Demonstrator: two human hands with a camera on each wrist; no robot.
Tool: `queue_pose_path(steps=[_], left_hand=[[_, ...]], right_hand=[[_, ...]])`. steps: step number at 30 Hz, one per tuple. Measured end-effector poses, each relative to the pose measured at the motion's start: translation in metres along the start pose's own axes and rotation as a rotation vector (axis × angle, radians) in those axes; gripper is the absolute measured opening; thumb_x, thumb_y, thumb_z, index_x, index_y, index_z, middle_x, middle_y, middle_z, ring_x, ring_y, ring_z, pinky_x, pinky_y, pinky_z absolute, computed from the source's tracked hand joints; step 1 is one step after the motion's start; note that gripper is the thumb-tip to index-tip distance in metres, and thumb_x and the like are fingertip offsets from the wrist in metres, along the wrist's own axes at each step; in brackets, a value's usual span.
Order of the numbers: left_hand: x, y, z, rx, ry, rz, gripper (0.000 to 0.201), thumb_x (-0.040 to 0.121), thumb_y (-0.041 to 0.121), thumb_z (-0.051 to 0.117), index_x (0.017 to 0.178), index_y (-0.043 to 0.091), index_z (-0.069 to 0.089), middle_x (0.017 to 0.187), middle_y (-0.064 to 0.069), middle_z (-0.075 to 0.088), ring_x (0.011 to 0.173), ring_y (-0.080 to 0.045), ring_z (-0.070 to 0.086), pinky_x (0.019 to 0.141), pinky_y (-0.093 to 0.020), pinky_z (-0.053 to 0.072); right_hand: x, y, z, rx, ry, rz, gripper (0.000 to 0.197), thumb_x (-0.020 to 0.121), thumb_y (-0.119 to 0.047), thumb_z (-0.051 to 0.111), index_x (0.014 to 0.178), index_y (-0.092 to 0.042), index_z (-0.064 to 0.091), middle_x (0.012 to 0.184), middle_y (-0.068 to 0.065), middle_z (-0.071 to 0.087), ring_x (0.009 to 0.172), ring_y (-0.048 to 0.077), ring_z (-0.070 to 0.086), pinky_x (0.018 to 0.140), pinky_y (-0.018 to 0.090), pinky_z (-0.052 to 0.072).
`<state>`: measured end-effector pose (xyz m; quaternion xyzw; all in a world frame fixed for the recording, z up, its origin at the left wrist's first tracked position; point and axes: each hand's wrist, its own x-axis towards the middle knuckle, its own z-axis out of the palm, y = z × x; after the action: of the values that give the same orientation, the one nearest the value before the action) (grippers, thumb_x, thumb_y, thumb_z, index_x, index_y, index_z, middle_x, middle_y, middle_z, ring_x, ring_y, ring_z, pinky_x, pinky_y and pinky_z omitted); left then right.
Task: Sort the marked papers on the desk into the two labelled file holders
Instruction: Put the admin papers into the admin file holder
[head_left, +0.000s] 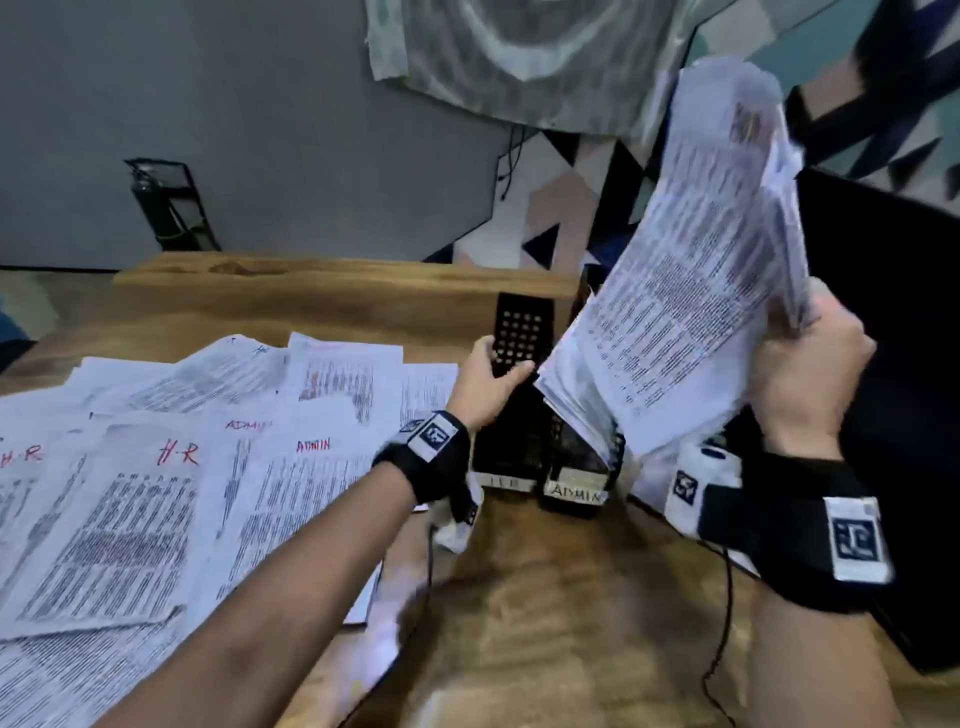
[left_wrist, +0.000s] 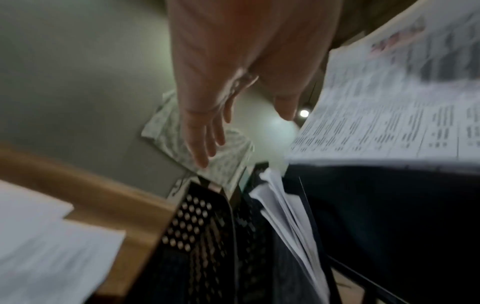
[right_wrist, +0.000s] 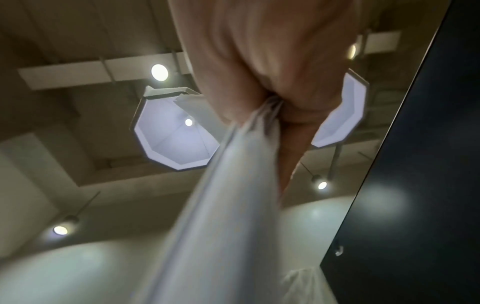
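Note:
My right hand (head_left: 808, 338) grips a thick stack of printed papers (head_left: 691, 306) by its upper edge. The stack is tilted, and its lower end sits in the black holder labelled ADMIN (head_left: 576, 488). The right wrist view shows the pinch of my right hand (right_wrist: 272, 102) on the stack (right_wrist: 221, 205). My left hand (head_left: 501, 361) is open at the perforated upright of the left holder (head_left: 522, 332), whose label is partly hidden. In the left wrist view the fingers (left_wrist: 205, 148) are straight above that holder (left_wrist: 197, 222). Loose sheets marked H.R (head_left: 179, 452) and ADMIN (head_left: 313, 445) cover the desk's left.
A black monitor (head_left: 893, 338) stands close on the right of the holders. A thin black cable (head_left: 724, 613) runs over the bare wooden desk (head_left: 545, 597) in front. A raised wooden ledge (head_left: 337, 283) borders the desk's far side.

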<state>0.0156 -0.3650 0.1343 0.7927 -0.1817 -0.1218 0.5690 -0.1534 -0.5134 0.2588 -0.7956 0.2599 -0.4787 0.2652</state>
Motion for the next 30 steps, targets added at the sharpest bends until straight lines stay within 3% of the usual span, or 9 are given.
queue_pose_path(steps=[2, 5, 9, 14, 16, 20, 25, 28, 30], left_hand=[[0.014, 0.009, 0.035, -0.006, -0.093, -0.125, 0.085, 0.084, 0.041, 0.061, 0.145, 0.004, 0.016, 0.149, -0.015, 0.034, 0.135, -0.027, 0.037, 0.11, -0.037, 0.033], [0.028, 0.009, 0.069, 0.056, -0.128, -0.237, 0.087, 0.081, 0.048, 0.062, 0.143, 0.0, 0.023, 0.143, -0.015, 0.043, 0.128, -0.032, 0.045, 0.104, -0.039, 0.04], [0.044, 0.001, 0.084, 0.173, -0.069, -0.155, 0.044, 0.08, 0.028, 0.065, 0.108, -0.005, 0.06, 0.111, -0.022, 0.066, 0.101, -0.036, 0.062, 0.085, -0.042, 0.054], [0.045, 0.006, 0.065, 0.036, -0.016, -0.046, 0.008, 0.083, 0.01, 0.062, 0.079, 0.003, 0.06, 0.072, -0.015, 0.068, 0.055, -0.028, 0.067, 0.066, -0.049, 0.059], [0.044, 0.01, 0.057, -0.007, -0.002, -0.014, 0.022, 0.086, 0.009, 0.061, 0.067, 0.013, 0.051, 0.059, -0.006, 0.059, 0.04, -0.014, 0.061, 0.061, -0.045, 0.057], [0.037, 0.014, 0.047, -0.063, -0.003, 0.038, 0.028, 0.088, 0.008, 0.059, 0.063, 0.014, 0.047, 0.052, -0.001, 0.053, 0.039, -0.011, 0.059, 0.051, -0.034, 0.055], [0.031, 0.011, 0.044, -0.095, -0.031, 0.044, 0.004, 0.088, 0.003, 0.055, 0.084, 0.002, 0.056, 0.062, -0.006, 0.058, 0.038, -0.008, 0.06, 0.05, -0.029, 0.058], [0.032, 0.005, 0.046, -0.115, -0.028, -0.002, 0.008, 0.087, 0.009, 0.056, 0.086, 0.001, 0.056, 0.064, -0.01, 0.058, 0.042, -0.01, 0.062, 0.06, -0.042, 0.061], [0.032, -0.003, 0.046, -0.078, -0.05, 0.006, 0.028, 0.08, 0.028, 0.056, 0.092, 0.002, 0.056, 0.081, -0.019, 0.065, 0.067, -0.025, 0.07, 0.072, -0.052, 0.058]], right_hand=[[0.015, 0.01, -0.005, -0.082, 0.035, 0.027, 0.026, 0.08, 0.002, 0.044, 0.098, -0.002, 0.062, 0.084, 0.029, 0.064, 0.069, 0.026, 0.046, 0.07, 0.031, 0.033], [0.021, 0.018, 0.001, -0.15, -0.006, 0.084, 0.044, 0.078, 0.01, 0.038, 0.114, -0.002, 0.058, 0.097, 0.031, 0.064, 0.084, 0.04, 0.054, 0.073, 0.031, 0.031], [0.024, 0.024, 0.022, -0.145, -0.037, 0.083, 0.044, 0.079, 0.012, 0.035, 0.114, -0.004, 0.055, 0.094, 0.024, 0.064, 0.084, 0.036, 0.057, 0.067, 0.026, 0.038], [0.023, 0.012, 0.036, -0.115, -0.003, 0.003, 0.044, 0.076, 0.013, 0.036, 0.112, -0.005, 0.054, 0.09, 0.022, 0.065, 0.079, 0.034, 0.06, 0.07, 0.036, 0.049], [0.021, 0.001, 0.032, -0.099, 0.069, -0.06, 0.046, 0.075, 0.013, 0.037, 0.112, -0.006, 0.055, 0.089, 0.02, 0.066, 0.076, 0.032, 0.061, 0.067, 0.033, 0.047], [0.02, -0.011, 0.044, -0.08, 0.077, -0.111, 0.05, 0.074, 0.013, 0.039, 0.118, -0.004, 0.054, 0.093, 0.023, 0.067, 0.083, 0.039, 0.063, 0.073, 0.043, 0.051], [0.015, 0.017, 0.095, -0.065, -0.06, -0.079, 0.049, 0.081, -0.002, 0.038, 0.13, -0.003, 0.046, 0.109, 0.028, 0.061, 0.097, 0.044, 0.059, 0.079, 0.043, 0.044], [-0.007, 0.059, 0.132, -0.038, -0.328, 0.075, 0.05, 0.089, -0.008, 0.047, 0.138, -0.004, 0.036, 0.127, 0.027, 0.052, 0.114, 0.041, 0.051, 0.087, 0.035, 0.034], [-0.032, 0.084, 0.146, -0.027, -0.503, 0.205, 0.061, 0.089, -0.025, 0.054, 0.139, -0.001, 0.028, 0.135, 0.027, 0.043, 0.125, 0.04, 0.042, 0.095, 0.037, 0.034]])
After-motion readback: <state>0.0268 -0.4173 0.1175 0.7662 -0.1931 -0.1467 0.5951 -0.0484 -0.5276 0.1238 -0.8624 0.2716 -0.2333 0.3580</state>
